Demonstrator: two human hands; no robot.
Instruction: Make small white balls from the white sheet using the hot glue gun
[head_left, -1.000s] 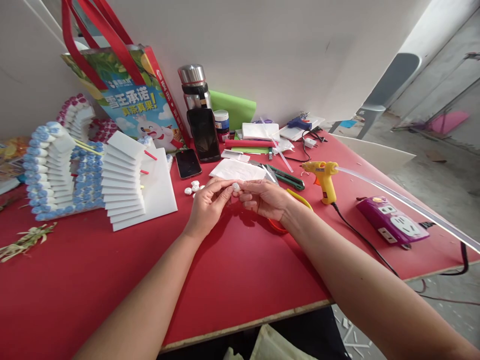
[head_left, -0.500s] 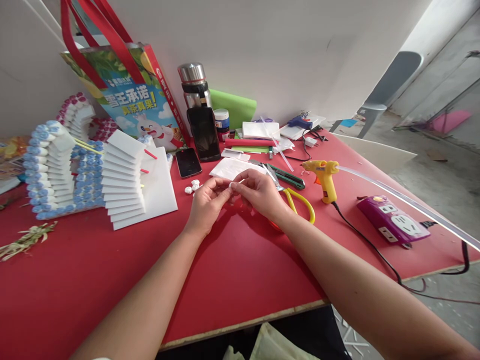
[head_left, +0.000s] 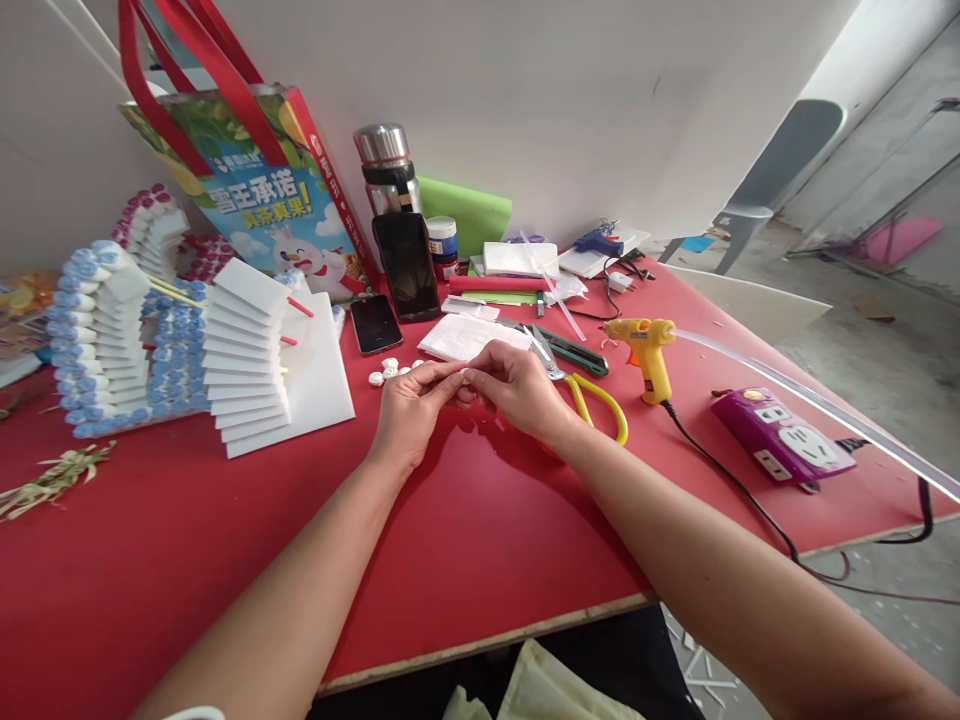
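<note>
My left hand (head_left: pixel 409 410) and my right hand (head_left: pixel 514 388) meet fingertip to fingertip above the red table. Between their thumbs and forefingers they pinch a small white paper piece (head_left: pixel 466 374), mostly hidden by the fingers. Just left of my left fingers lie several small white paper balls (head_left: pixel 388 372), partly covered by the hand. A flat white paper stack (head_left: pixel 457 338) sits right behind my hands. Under my right wrist rest yellow-handled scissors (head_left: pixel 616 410), partly hidden, with a green utility knife (head_left: pixel 574 352) behind them.
To the left stands white board work with stepped pieces (head_left: pixel 251 370) beside a blue-and-white flower-covered structure (head_left: pixel 97 340). A shopping bag (head_left: pixel 277 200), steel flask (head_left: pixel 384 165) and phones (head_left: pixel 376 325) are behind. On the right are a yellow glue gun (head_left: pixel 651 360) and purple power socket (head_left: pixel 780 440) with cords.
My fingers have shifted slightly around the white paper piece, and less of it shows. More of the white balls is visible beside my left hand.
</note>
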